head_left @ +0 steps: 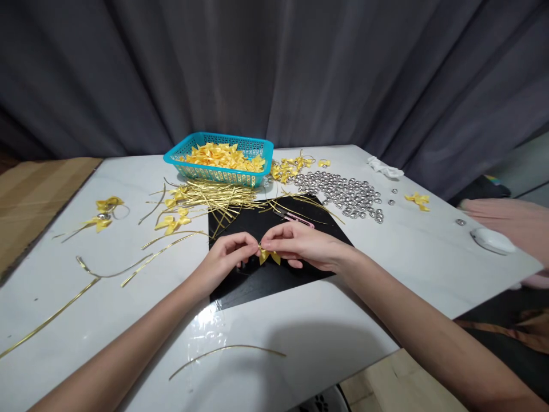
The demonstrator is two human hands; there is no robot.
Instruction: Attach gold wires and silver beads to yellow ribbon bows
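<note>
Both hands meet over a black mat in the middle of the table. Between thumb and fingers, my right hand pinches a yellow ribbon bow, whose pointed ends hang below the fingers. My left hand is closed in a pinch at the bow's left edge; what its fingertips hold is hidden. A pink-handled tool lies on the mat just beyond my right hand. Gold twist ties are heaped at the mat's far left corner.
A blue basket of yellow bows stands at the back. Silver beads spread right of it, with a white tissue behind. Loose bows and ties lie at left. A white oval object sits near the right edge. Cardboard borders the left.
</note>
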